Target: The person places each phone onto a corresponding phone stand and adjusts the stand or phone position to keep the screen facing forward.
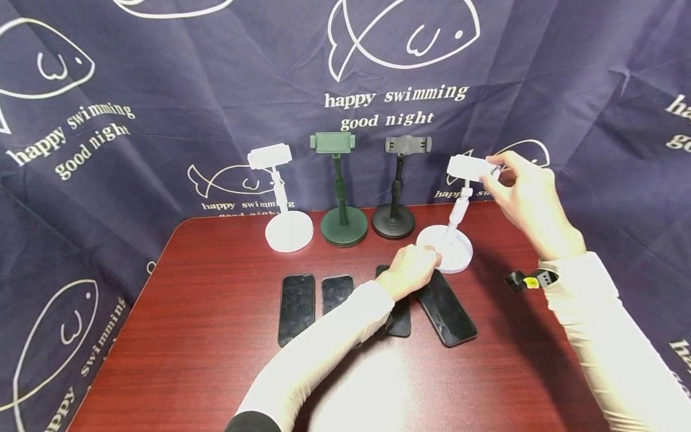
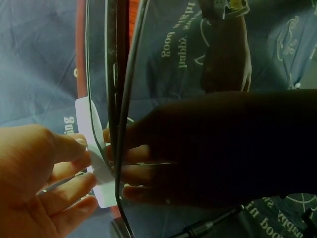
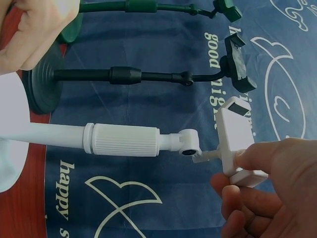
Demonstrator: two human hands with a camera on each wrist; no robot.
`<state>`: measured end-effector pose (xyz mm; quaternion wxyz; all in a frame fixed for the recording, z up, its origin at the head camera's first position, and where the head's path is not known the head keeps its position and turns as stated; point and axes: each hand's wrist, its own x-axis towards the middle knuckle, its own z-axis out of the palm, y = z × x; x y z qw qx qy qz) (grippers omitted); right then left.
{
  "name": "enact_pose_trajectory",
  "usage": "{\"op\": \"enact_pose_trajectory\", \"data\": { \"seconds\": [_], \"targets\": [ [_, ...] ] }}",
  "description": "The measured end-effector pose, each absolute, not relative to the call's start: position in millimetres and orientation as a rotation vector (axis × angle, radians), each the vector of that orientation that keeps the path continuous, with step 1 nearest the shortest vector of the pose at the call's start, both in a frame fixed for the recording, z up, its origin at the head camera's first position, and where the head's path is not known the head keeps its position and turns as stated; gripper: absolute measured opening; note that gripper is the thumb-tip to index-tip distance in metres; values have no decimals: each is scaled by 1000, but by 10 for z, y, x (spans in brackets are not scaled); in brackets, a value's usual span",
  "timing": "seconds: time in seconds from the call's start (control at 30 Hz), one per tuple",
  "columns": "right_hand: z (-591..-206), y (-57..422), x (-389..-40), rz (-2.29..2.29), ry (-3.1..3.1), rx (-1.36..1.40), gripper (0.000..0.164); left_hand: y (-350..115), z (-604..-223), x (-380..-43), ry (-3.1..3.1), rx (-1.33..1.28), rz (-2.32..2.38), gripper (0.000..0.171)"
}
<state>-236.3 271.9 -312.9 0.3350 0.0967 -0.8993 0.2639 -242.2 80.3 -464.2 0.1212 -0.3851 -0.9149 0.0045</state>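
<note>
At the right end of a row of phone stands is a white phone stand (image 1: 459, 211) with a round base. My right hand (image 1: 529, 195) pinches the right end of its clamp (image 3: 235, 134) between thumb and fingers. My left hand (image 1: 412, 270) grips the near-left rim of the base (image 2: 101, 183), fingers bent at its edge. Just below that hand lies a tilted black phone (image 1: 448, 309); another dark phone (image 1: 400, 318) is partly covered by the left hand and forearm. In the left wrist view, a glossy phone screen (image 2: 223, 139) mirrors the hand.
Leftward along the back edge stand a black phone stand (image 1: 395, 221), a green one (image 1: 344, 227) and another white one (image 1: 288, 231). Two more phones (image 1: 297, 306) lie at the left, one partly behind my left sleeve. A dark blue curtain (image 1: 270, 108) hangs behind the reddish-brown table (image 1: 178, 336).
</note>
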Motion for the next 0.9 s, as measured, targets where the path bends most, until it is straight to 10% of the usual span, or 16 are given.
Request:
{"op": "enact_pose_trajectory", "data": {
  "seconds": [0.9],
  "targets": [
    [-3133, 2711, -2336, 692, -2348, 251, 26, 780, -4651, -2406, -2658, -1127, -49, 20]
  ]
}}
